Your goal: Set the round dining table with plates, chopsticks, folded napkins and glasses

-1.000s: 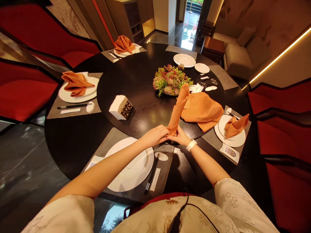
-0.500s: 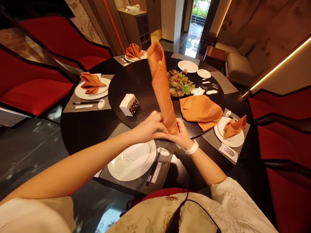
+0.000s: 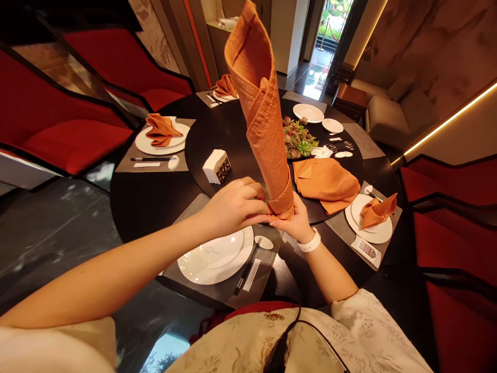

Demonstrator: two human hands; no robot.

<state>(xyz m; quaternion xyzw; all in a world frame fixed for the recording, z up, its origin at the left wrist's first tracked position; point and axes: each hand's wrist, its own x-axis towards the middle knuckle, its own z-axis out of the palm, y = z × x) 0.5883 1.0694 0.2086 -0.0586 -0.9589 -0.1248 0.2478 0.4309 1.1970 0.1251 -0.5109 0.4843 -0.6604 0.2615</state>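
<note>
An orange cloth napkin, rolled into a tall tube with a pointed, hollow top, stands upright between my hands. My right hand, with a white band at the wrist, wraps round the base from behind and the right. My left hand pinches the folded bottom edge from the left, its fingertips close to the right thumb. Below them on the near placemat lie stacked white plates, black chopsticks and a small white rest.
More orange napkins lie flat on the turntable, beside a plant centrepiece. A white paper-napkin holder stands left of my hands. Folded napkins top the plates at the left setting and right setting. Red chairs surround the table.
The rolled napkin has come up closer to my view and tilts slightly more to the left. My left fingers have shifted along its base. The view has turned slightly left.
</note>
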